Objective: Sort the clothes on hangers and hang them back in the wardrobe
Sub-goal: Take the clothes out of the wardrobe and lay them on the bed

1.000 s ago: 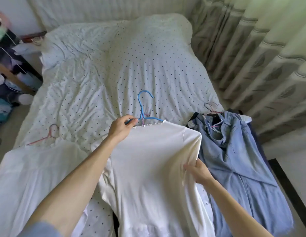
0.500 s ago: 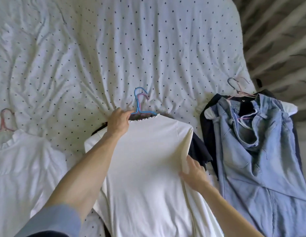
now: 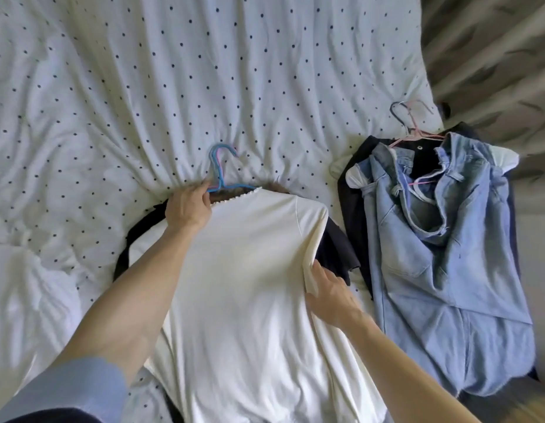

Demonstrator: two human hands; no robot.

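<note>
The cream-white top (image 3: 243, 285) lies in the middle of the frame on a blue plastic hanger (image 3: 220, 175), over a dark garment (image 3: 335, 248). The left hand (image 3: 188, 209) grips the hanger at the collar. The right hand (image 3: 329, 296) pinches the top's right edge. At the right lie light blue denim clothes (image 3: 442, 270), all on the white dotted bed (image 3: 204, 71).

Shirt (image 3: 243, 285) on bed (image 3: 204, 87), hanger (image 3: 219, 166) at its far end, clothes pile (image 3: 442, 270) to its right
</note>
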